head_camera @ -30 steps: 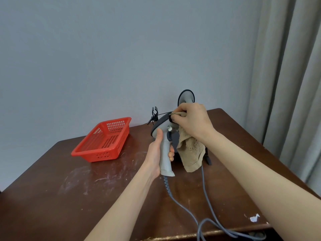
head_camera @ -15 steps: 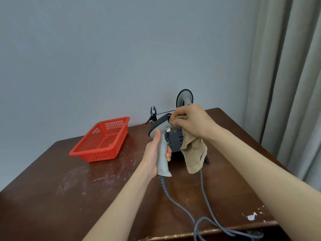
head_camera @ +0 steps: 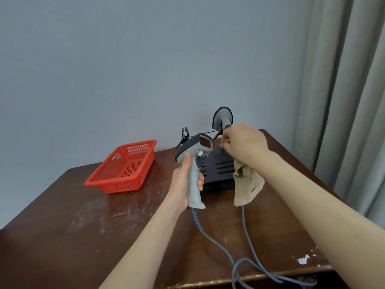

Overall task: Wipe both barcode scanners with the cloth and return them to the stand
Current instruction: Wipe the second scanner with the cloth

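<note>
My left hand [head_camera: 183,182] grips the grey handle of a barcode scanner [head_camera: 194,163], held upright above the table with its dark window facing me. My right hand [head_camera: 243,144] pinches a tan cloth [head_camera: 246,187] just right of the scanner's head; the cloth hangs down below the hand, apart from the scanner. Behind my hands sits the black slotted stand [head_camera: 217,170]. A second scanner [head_camera: 223,118] rests on it, its head showing above my right hand.
A red plastic basket [head_camera: 123,166] sits on the brown table [head_camera: 83,226] at the back left. Grey cables [head_camera: 245,263] run from the scanners over the table's front edge. A curtain [head_camera: 343,101] hangs at the right. A small black clip [head_camera: 184,134] stands behind the stand.
My right hand has lifted the cloth off the scanner's head and moved right, uncovering the scanner's window. The left hand holds the scanner as before.
</note>
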Motion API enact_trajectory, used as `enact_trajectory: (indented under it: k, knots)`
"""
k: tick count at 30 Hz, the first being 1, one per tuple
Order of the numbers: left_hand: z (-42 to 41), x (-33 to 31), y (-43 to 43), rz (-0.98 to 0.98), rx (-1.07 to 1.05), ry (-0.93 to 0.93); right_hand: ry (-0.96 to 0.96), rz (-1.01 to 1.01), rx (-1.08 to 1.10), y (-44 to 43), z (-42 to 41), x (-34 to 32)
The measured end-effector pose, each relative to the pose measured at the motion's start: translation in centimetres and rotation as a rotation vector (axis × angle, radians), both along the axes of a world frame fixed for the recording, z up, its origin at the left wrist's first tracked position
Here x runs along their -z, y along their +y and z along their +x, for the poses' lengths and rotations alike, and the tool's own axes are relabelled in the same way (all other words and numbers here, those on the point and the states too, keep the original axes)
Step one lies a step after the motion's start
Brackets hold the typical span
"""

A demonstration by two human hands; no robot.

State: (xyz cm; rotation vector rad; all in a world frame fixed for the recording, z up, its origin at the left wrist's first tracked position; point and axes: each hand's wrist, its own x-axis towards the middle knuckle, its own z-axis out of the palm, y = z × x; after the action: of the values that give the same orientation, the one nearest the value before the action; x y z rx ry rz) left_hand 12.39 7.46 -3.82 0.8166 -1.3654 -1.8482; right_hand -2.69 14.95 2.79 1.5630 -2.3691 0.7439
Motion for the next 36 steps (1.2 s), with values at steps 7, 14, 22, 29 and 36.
enact_trajectory:
  k: [7,14,22,29,36]
  knots:
    - [-0.1,-0.1,0.1,-0.016,0.028,0.018,-0.164,-0.175,-0.143,0.2,1.0,0.6]
    - [0.2,0.3,0.2,-0.058,-0.002,0.004,0.025,0.011,-0.196,0.5,0.9,0.1]
    - [-0.1,0.3,0.5,-0.083,0.007,-0.034,-0.071,-0.107,-0.101,0.1,0.9,0.7]
    - [-0.3,0.0,0.6,-0.13,-0.032,-0.008,0.1,-0.127,-0.064,-0.5,1.5,0.7]
    - [-0.2,0.2,0.4,-0.16,-0.048,-0.013,0.189,-0.001,-0.15,-0.2,1.0,0.6]
